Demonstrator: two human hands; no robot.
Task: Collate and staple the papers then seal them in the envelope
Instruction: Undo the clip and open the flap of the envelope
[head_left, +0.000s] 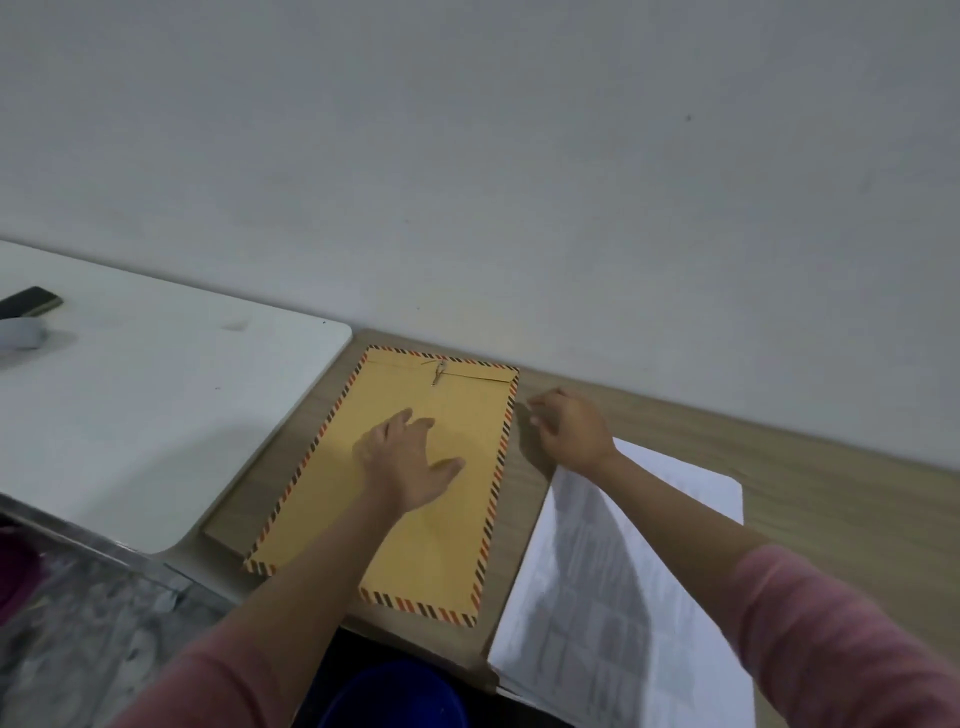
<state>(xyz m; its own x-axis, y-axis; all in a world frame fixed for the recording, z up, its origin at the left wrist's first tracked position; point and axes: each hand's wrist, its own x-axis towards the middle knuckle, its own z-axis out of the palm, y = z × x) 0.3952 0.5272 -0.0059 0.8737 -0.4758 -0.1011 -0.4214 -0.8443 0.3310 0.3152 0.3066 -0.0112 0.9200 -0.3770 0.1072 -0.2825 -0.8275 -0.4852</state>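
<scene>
— Two hands are out over the wooden desk. Where's the envelope?

— The manila envelope, striped round its border, lies flat at the middle of the desk with its string clasp at the twelve o'clock end, by the wall. The left hand rests palm down on it, fingers straight and spread.

— And the right one?

— The right hand sits at three o'clock of the envelope, just beside its upper corner, fingers curled in. Whether they pinch anything, I cannot tell.

— The papers?

— The stack of printed papers lies at four o'clock of the envelope, partly under the right forearm, near corner hanging past the desk edge.

— Anything else?

— At nine o'clock a white tabletop butts against the desk, with a dark flat object at its far left edge. At six o'clock, below the desk, a blue bucket. Both sleeves are pink.
</scene>
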